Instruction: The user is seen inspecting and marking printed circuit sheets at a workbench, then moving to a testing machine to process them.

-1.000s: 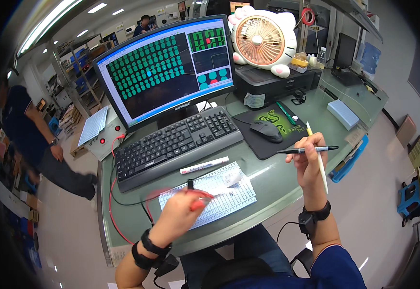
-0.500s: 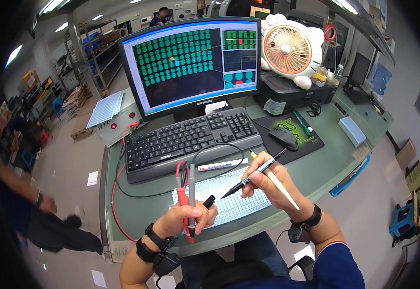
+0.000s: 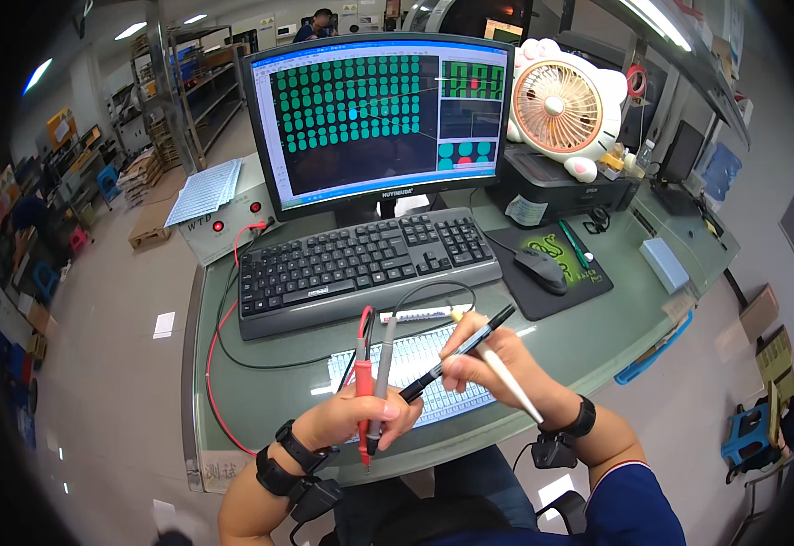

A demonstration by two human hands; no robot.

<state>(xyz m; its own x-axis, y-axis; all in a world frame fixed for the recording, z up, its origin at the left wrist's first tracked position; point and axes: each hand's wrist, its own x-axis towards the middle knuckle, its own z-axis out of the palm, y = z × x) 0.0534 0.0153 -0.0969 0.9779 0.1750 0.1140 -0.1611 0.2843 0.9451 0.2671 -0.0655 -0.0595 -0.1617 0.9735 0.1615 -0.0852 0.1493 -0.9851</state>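
My left hand point(image 3: 347, 417) is closed around a red test probe point(image 3: 363, 387) and a grey-and-black test probe point(image 3: 383, 369), side by side with their tips pointing down. A black marker cap point(image 3: 411, 392) also sits in its fingers. In my right hand point(image 3: 506, 359) are a black marker point(image 3: 479, 334), pinched and slanting down to the left, and a slim white stick point(image 3: 511, 382) lying across the palm. The marker's lower end meets the cap between my hands. Beneath them lies a white sheet point(image 3: 452, 411) with rows of small printed marks, partly hidden by my hands.
A keyboard point(image 3: 361, 264), a white marker point(image 3: 420, 315) and a mouse point(image 3: 540, 271) lie beyond my hands. Behind stand a monitor point(image 3: 351, 173) with green dots, a printer point(image 3: 561, 187) bearing a fan point(image 3: 556, 107), and a control box point(image 3: 229, 223). Probe leads loop over the desk.
The marker's tip, bare and apart from the cap before, has come together with the cap in my left hand. A person walking at the left has left the view. The view has shifted slightly.
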